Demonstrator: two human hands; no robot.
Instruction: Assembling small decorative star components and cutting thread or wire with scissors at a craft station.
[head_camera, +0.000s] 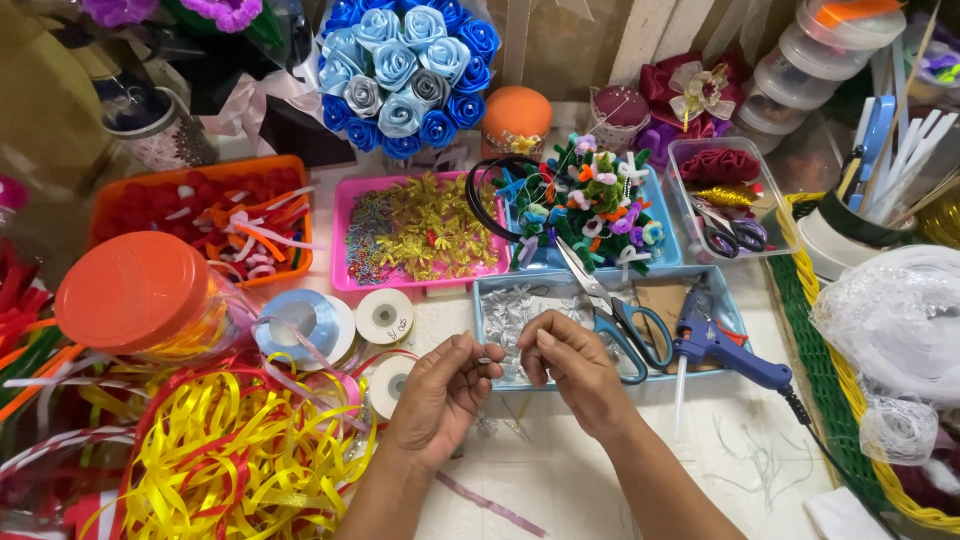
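- Silvery, thin and short: a small piece (492, 358) pinched between both sets of fingertips, at the middle of the view, raised clear of the table for close work.
- Left hand (440, 392): thumb and forefinger closed tight on the piece's left end, other fingers curled under, probably to steady it.
- Right hand (570, 365): fingertips bunched and closed near the piece's right end; exact grip hidden behind the knuckles, so cannot tell how much is held.
- Just beyond the fingertips, a pale blue tray (500, 378) of silver bits, likely kept there as the nearest supply.
- Right of the right fingers, blue-handled scissors (620, 318) lying part open across the tray, and a blue glue gun (722, 348) just beside them, nozzle toward the hands, both within easy reach.
- Left of the left fingers, ribbon spools (345, 318) and a heap of yellow and red ribbon (235, 455), pushed aside but close.
- Farther beyond the fingers, a pink tray (345, 235) of gold trims and a blue rose bouquet (405, 72), well apart from the working spot.
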